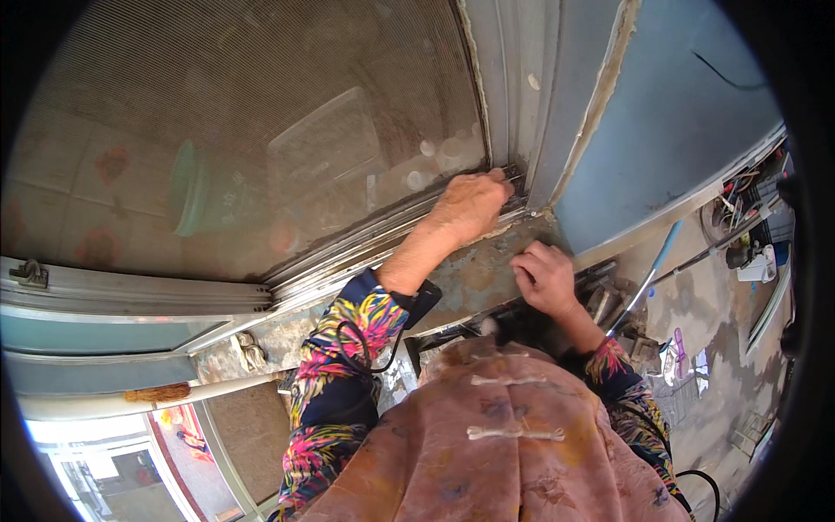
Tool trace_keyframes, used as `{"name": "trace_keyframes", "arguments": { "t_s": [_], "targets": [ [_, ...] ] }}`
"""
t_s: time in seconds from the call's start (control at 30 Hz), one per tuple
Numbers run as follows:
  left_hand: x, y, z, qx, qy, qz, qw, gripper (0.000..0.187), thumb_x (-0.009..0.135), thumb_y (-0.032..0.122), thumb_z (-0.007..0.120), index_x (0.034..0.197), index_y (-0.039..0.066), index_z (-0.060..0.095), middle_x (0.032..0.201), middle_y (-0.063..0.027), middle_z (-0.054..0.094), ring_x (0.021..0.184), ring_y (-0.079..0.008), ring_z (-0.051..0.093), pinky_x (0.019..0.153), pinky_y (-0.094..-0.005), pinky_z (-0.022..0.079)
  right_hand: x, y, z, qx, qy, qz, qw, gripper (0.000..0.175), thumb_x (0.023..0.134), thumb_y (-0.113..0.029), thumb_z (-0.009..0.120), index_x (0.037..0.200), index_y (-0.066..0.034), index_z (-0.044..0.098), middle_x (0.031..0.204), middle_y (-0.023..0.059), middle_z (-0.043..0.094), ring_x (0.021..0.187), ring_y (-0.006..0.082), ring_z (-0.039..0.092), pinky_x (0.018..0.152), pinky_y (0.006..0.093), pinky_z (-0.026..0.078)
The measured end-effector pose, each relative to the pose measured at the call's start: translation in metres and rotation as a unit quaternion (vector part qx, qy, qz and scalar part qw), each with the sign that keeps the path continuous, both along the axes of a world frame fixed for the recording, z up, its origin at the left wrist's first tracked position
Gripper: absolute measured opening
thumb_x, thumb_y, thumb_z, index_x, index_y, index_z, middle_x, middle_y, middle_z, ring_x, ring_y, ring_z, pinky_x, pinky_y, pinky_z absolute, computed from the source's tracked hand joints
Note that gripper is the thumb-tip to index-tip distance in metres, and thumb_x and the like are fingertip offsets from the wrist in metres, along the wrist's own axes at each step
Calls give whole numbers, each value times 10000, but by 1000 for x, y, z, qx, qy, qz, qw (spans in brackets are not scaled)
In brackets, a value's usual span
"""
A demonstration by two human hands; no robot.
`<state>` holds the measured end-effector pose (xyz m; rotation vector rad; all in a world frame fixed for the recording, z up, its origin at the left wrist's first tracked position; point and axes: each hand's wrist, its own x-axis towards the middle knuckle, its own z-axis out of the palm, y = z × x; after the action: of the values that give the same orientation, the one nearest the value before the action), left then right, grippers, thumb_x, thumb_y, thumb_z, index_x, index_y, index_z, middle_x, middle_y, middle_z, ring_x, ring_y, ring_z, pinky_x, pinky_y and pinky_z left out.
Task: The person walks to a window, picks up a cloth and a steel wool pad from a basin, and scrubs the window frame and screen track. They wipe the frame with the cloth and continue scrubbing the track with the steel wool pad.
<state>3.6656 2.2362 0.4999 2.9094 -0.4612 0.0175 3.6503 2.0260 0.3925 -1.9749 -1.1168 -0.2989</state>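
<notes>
My left hand (473, 203) reaches into the dirty corner of an aluminium window track (365, 238), its fingers bent. Thin metallic bits (514, 175) show at its fingertips; whether it grips them is hidden. My right hand (546, 277) is loosely curled over the worn, stained window sill (479, 267), with nothing visible in it. Beside the left hand rises the upright window frame (522, 85). A mesh window screen (261, 98) stands above the track.
Behind the screen are a green plastic container (189, 189) and a clear tray (326, 137). A blue panel (659, 130) is at right. A blue-and-silver pole (642, 287) leans near my right arm. A crumpled cloth (248, 352) lies on the sill at left.
</notes>
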Motion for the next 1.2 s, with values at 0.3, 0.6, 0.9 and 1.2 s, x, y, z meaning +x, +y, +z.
{"name": "trace_keyframes", "arguments": {
  "t_s": [0.3,0.6,0.9,1.2],
  "targets": [
    [-14,21,14,-58,-30,-2,998,270,858,34,572,1092,50,707,1074,-136,655,978,-379,659,854,-464,523,-1,1,1,16,-8,-2,1000,104,736,-45,713,815,-93,667,788,68,590,699,291,594,632,392,461],
    [-30,42,22,97,138,41,985,334,839,28,544,1113,82,727,1077,-161,684,1037,-369,654,902,-479,505,0,0,2,12,-10,5,1000,111,738,-50,713,832,-95,675,793,69,586,717,288,601,649,394,471],
    [-79,69,48,-51,49,134,988,319,865,83,603,1170,101,693,1175,-113,692,1094,-351,638,964,-444,497,-2,0,2,8,-4,2,1000,118,740,-56,707,845,-98,676,802,52,586,737,275,610,661,393,473],
    [-86,62,44,-85,-5,141,986,325,890,112,647,1214,135,662,1184,-108,681,1084,-356,636,910,-438,527,-3,2,4,14,4,11,1000,121,734,-42,705,838,-92,666,799,59,584,726,282,603,655,396,466]
  ]
}}
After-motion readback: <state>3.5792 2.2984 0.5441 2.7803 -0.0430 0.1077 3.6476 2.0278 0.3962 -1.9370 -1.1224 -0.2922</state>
